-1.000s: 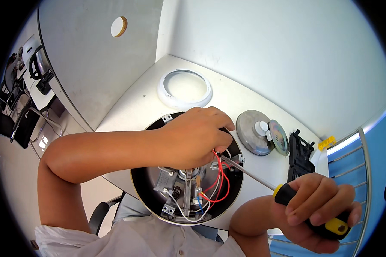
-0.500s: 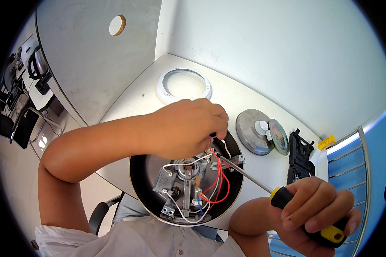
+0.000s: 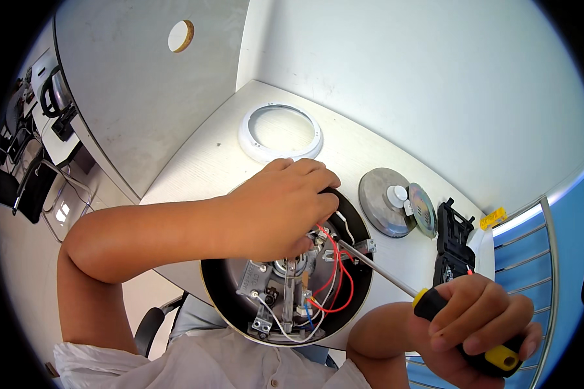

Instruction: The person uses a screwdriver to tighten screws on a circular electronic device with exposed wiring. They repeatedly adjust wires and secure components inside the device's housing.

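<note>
My left hand (image 3: 292, 207) reaches over a round black-rimmed appliance housing (image 3: 217, 295), its fingers curled near the back rim; what they hold is hidden. My right hand (image 3: 474, 324) grips the yellow-and-black handle of a long screwdriver (image 3: 386, 272), whose tip rests among the inner fittings just below and right of my left fingers. Inside the housing are a grey rectangular component (image 3: 248, 280), a central metal bar (image 3: 289, 298), metal brackets and red (image 3: 340, 305), white and blue wires.
A white ring (image 3: 253, 139) lies at the back of the table (image 3: 201, 149). A grey metal lid (image 3: 379, 204), a disc (image 3: 423, 204), a black tool case (image 3: 454, 230) and a yellow item (image 3: 493, 217) sit right. A partition (image 3: 130, 91), wall, chairs and railing surround the table.
The housing has shifted slightly right and toward me since half a second ago. My left hand has moved down after rising earlier. The screwdriver stays angled into the housing.
</note>
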{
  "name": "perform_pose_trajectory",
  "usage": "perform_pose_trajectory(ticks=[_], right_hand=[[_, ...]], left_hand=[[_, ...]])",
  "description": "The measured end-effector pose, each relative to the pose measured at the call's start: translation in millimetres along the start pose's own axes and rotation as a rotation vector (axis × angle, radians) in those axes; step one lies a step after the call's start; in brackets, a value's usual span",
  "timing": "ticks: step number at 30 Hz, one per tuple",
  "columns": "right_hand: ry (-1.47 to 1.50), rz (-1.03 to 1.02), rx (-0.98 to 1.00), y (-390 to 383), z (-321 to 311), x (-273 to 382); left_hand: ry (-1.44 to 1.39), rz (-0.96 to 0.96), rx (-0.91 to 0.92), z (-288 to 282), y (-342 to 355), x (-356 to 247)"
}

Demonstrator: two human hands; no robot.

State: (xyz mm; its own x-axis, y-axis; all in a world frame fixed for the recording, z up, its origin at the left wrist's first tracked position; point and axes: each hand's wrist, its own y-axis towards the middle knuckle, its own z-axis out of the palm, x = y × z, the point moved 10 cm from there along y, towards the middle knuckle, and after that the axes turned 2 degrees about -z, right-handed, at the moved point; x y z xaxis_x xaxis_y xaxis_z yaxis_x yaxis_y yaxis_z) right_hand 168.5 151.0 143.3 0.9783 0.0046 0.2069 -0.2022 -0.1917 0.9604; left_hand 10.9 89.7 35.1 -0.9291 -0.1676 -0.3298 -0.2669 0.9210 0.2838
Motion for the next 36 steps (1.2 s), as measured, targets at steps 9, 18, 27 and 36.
perform_pose_trajectory(ticks=[9,18,27,36], right_hand=[[0.005,0.051,0.000,1,-6,5],[0.026,0.039,0.016,2,-5,4],[0.031,0.034,0.013,3,-4,4],[-0.001,0.038,0.018,2,0,2]], left_hand=[[-0.061,-0.028,-0.090,-11,-4,1],[0.008,0.072,-0.116,-11,0,-2],[0.029,0.137,-0.079,-9,5,-7],[-0.117,0.112,0.019,-4,2,-7]])
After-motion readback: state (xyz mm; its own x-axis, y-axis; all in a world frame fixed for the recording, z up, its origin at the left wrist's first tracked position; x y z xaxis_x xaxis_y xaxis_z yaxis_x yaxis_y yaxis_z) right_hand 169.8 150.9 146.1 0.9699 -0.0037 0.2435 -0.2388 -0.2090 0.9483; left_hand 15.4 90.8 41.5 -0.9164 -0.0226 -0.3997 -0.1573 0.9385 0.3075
